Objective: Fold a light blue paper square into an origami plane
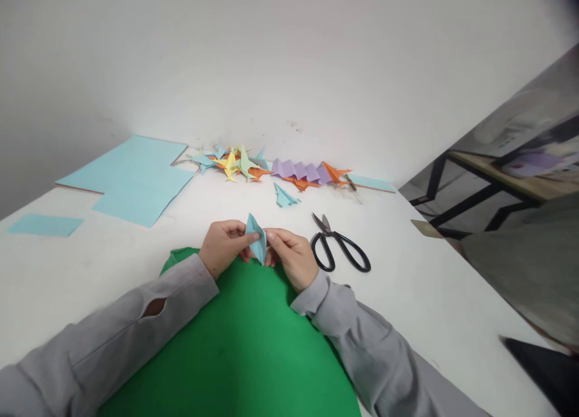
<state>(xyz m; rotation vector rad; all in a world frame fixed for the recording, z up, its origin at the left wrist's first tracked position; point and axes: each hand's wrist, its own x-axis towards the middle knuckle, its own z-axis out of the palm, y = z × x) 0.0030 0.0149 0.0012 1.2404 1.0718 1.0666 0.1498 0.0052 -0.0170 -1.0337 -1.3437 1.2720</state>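
Note:
Between my two hands is a small piece of folded light-blue paper (256, 238), standing upright with a pointed top. My left hand (225, 243) pinches its left side, thumb across the front. On the right edge, the thumb and fingers of my right hand (292, 252) are closed on the same paper. The fingertips behind it are partly hidden. Both hands are just above the far end of a green cloth (253, 344). Black-handled scissors (332, 239) lie to the right of my right hand, blades partly apart.
Large light-blue sheets (145, 175) and a small blue rectangle (47, 224) lie at the left. Along the wall are several folded paper figures (244, 165), a pleated purple paper strip (301, 171) and a single blue folded figure (286, 196). A dark object (543, 369) is at the right edge.

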